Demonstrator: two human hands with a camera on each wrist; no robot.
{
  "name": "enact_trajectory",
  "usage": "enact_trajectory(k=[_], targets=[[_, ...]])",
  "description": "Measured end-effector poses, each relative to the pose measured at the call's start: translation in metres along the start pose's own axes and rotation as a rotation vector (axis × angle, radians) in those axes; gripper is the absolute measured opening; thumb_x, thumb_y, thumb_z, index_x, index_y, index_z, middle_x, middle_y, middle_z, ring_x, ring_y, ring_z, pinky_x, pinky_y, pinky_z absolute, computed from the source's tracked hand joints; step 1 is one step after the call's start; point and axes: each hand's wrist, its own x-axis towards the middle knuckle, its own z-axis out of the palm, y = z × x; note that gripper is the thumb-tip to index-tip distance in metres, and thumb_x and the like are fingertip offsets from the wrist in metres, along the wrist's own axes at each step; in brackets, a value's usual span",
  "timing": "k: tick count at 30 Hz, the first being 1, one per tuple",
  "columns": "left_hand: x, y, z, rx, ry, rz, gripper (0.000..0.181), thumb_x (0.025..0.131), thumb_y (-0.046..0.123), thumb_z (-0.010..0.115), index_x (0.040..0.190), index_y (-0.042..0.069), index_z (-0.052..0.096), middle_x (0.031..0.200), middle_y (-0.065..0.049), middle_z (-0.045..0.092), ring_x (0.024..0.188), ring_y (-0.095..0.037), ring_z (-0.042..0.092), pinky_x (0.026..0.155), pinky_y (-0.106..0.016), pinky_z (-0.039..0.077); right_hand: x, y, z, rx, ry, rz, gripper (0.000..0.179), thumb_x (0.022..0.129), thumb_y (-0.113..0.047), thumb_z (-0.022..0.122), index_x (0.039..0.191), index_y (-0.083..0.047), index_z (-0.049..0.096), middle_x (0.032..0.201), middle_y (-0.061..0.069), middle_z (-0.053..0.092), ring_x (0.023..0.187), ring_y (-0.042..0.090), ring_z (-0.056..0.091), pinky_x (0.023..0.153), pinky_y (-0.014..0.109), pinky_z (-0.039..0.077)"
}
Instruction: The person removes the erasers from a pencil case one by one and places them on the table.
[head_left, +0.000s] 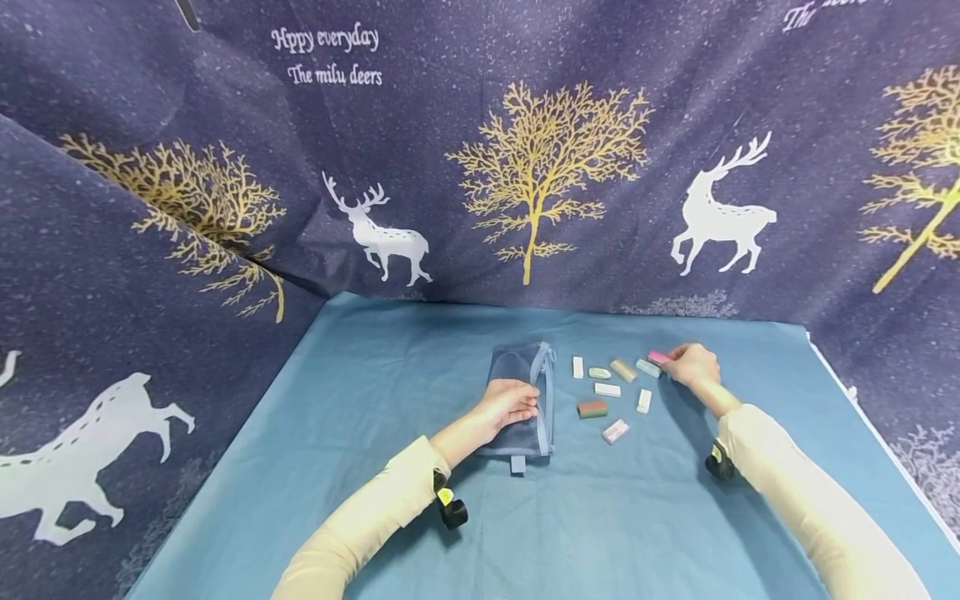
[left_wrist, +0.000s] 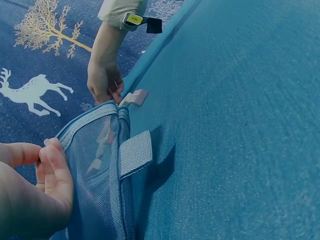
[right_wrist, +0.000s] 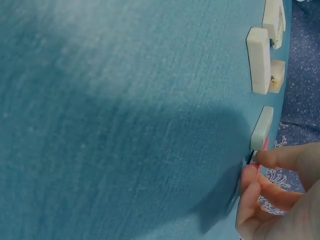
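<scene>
A blue mesh zip pouch [head_left: 517, 360] lies on the cloth with its zipper side to the right. My left hand [head_left: 508, 405] pinches the pouch's edge between thumb and fingers; in the left wrist view the mesh [left_wrist: 95, 150] stands lifted beside those fingers. Farther right, my right hand [head_left: 693, 365] pinches a pink eraser [head_left: 657, 357], partly hidden by the fingertips. Close to that eraser lies a pale green eraser [head_left: 648, 368], also seen just above the fingers in the right wrist view.
Several more erasers lie loose between the hands, among them a white one [head_left: 607, 389], a tan one [head_left: 623, 370] and a brown-green one [head_left: 592, 409]. A blue cloth [head_left: 585, 517] covers the table, and a dark patterned curtain [head_left: 600, 233] hangs behind.
</scene>
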Motion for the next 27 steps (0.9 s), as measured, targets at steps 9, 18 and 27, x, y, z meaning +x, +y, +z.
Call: enact_trajectory(k=[9,18,27], targets=[[0.003,0.002,0.000,0.052,0.030,-0.002,0.006,0.080,0.007,0.063,0.078,0.007,0.057,0.063,0.001,0.057,0.053,-0.008,0.059,0.054,-0.017,0.049,0.002,0.002,0.006,-0.008,-0.027,-0.014,0.041,0.086,-0.031,0.053,0.108,0.002,0.061,0.106,0.025,0.062,0.093,0.043,0.057,0.071,0.046,0.047],[0.007,-0.003,-0.002,0.097,0.027,0.009,0.009,0.081,0.009,0.065,0.084,0.003,0.059,0.065,-0.001,0.058,0.055,-0.008,0.060,0.056,-0.018,0.051,0.000,0.006,0.010,0.000,0.021,-0.067,0.039,0.085,-0.028,0.051,0.104,0.004,0.063,0.106,0.027,0.061,0.097,0.047,0.056,0.075,0.049,0.047],[0.008,-0.001,-0.011,0.102,0.044,0.005,0.011,0.082,0.011,0.066,0.085,0.003,0.060,0.067,0.000,0.058,0.057,-0.008,0.060,0.059,-0.019,0.051,-0.002,-0.003,0.009,0.015,0.015,-0.098,0.041,0.086,-0.026,0.049,0.109,0.008,0.057,0.108,0.028,0.059,0.102,0.048,0.052,0.084,0.052,0.044]])
